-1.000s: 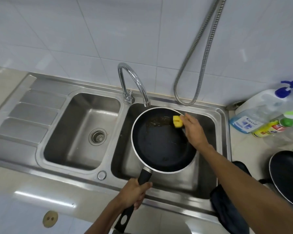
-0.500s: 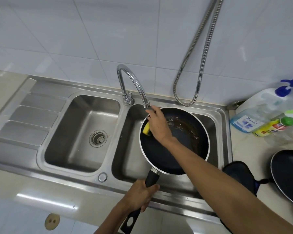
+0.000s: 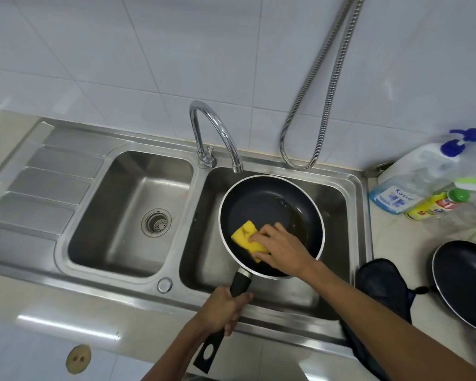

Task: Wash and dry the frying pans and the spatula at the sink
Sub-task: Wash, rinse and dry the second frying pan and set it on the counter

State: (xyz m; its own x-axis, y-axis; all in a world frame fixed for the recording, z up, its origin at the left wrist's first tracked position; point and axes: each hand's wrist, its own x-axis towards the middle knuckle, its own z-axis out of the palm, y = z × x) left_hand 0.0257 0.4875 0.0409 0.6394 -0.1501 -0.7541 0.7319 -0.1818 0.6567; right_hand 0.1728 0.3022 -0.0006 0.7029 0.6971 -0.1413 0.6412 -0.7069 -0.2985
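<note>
Frying pan (image 3: 261,207): held level over the right basin of the sink (image 3: 352,185), just below the faucet (image 3: 217,133) spout; brown residue is seen along its far right inner wall.
Left hand (image 3: 224,309): closed around the pan's black handle (image 3: 239,283), near the sink's front edge.
Right hand (image 3: 282,248): pressed flat, fingers bent, on a yellow sponge (image 3: 243,235) (against the pan's near inner surface).
Second pan (image 3: 467,279): set on the counter at the right, well apart from the sink.
Bottles (image 3: 421,182): laid beside the wall, behind the second pan.
Dark cloth (image 3: 379,281): draped at the sink's right edge.
</note>
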